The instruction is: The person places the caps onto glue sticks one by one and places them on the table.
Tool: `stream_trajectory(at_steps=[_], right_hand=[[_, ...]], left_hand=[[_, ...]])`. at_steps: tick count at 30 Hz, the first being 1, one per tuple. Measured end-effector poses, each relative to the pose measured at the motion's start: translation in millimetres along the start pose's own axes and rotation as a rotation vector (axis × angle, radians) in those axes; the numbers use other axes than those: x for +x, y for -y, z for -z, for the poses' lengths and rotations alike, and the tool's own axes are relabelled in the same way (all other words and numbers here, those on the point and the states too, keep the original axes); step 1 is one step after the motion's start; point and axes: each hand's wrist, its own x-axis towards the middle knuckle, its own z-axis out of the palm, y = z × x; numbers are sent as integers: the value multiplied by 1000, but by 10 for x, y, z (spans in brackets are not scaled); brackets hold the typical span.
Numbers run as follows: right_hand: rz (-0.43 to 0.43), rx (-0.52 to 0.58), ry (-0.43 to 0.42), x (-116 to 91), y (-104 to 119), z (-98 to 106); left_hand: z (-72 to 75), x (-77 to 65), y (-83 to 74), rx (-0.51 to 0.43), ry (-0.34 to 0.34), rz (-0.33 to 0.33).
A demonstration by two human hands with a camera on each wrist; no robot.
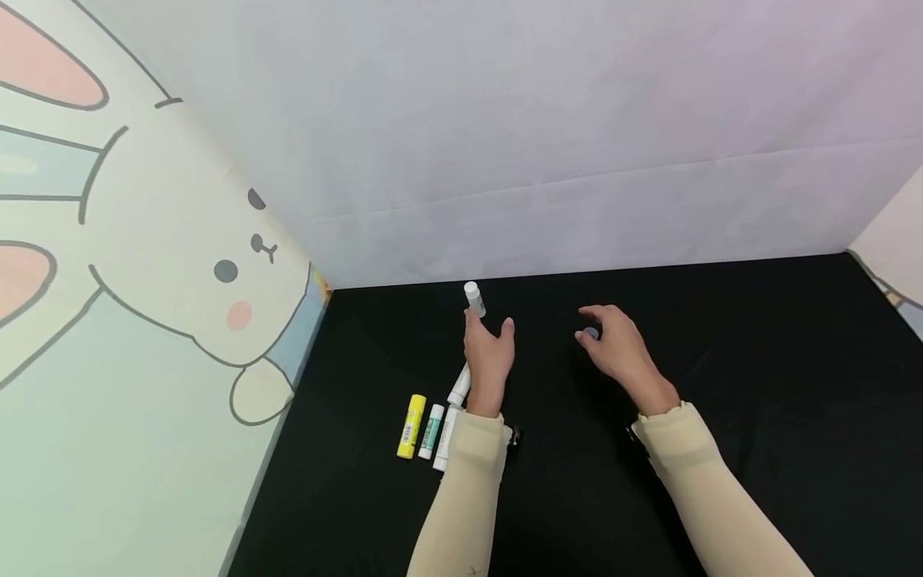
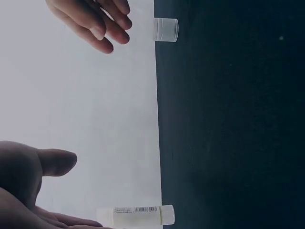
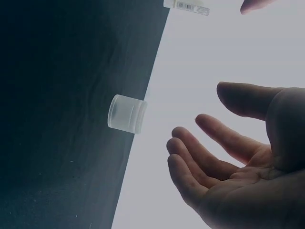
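My left hand (image 1: 489,353) is held over the dark table, thumb spread from straight fingers. Just beyond its fingertips stands a white glue stick (image 1: 476,298), upright with its cap on top; the left wrist view shows a barcode on this glue stick (image 2: 138,216). Further right, my right hand (image 1: 618,344) has loosely bent fingers and a thumb held apart. Past the gap between them shows a small translucent cap (image 1: 591,332). In the right wrist view this cap (image 3: 127,113) stands on the table, apart from the fingers. Neither hand holds anything.
Left of my left forearm lie a yellow glue stick (image 1: 412,426), a green-and-white glue stick (image 1: 431,431) and two white tubes, one of them a tube (image 1: 460,386) partly behind my left wrist. A pale wall (image 1: 577,144) rises behind the table; a rabbit-patterned panel (image 1: 159,320) stands left.
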Motion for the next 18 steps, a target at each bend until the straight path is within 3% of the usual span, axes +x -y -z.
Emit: stream_trajectory(at_steps=[8,18], right_hand=[[-46,-23,45,60,-23,-27],[-62,-66,79,107,-65,-65]], left_hand=[[-45,140,-65,-27,-46,11],[-92,287,-39,-53,-53,72]])
